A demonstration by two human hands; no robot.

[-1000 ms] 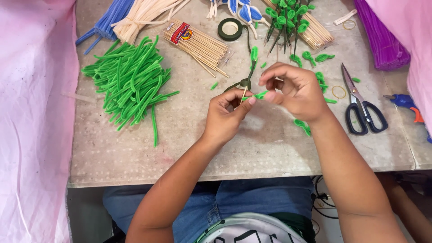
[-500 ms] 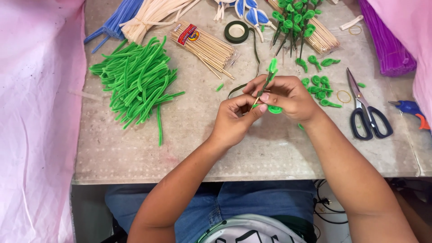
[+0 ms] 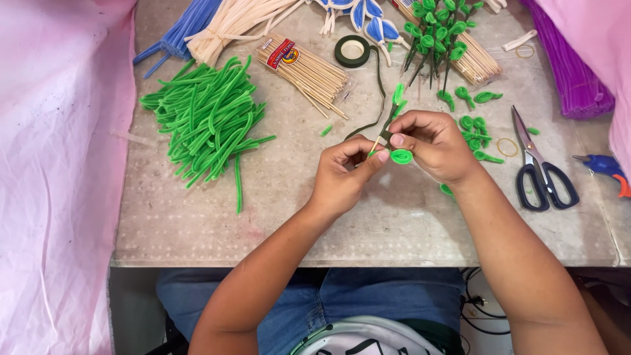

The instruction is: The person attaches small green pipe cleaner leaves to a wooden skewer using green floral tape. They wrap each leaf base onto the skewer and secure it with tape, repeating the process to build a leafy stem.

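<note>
My left hand and right hand pinch the stick; I'm keeping the green leaf snug against it.

Green pipe cleaners, black-handled scissors, pink cloth, possibly speckled beige table

Single view, head-worn camera. Looks steeply down from above near edge of tabletop, facing far edge. Close range: forearms enter from bottom, hands near centre. Frame spans tabletop almost side to side; far edge cut off at top. Near edge runs level across lower part, lap below. No second view, no overlap.
</note>
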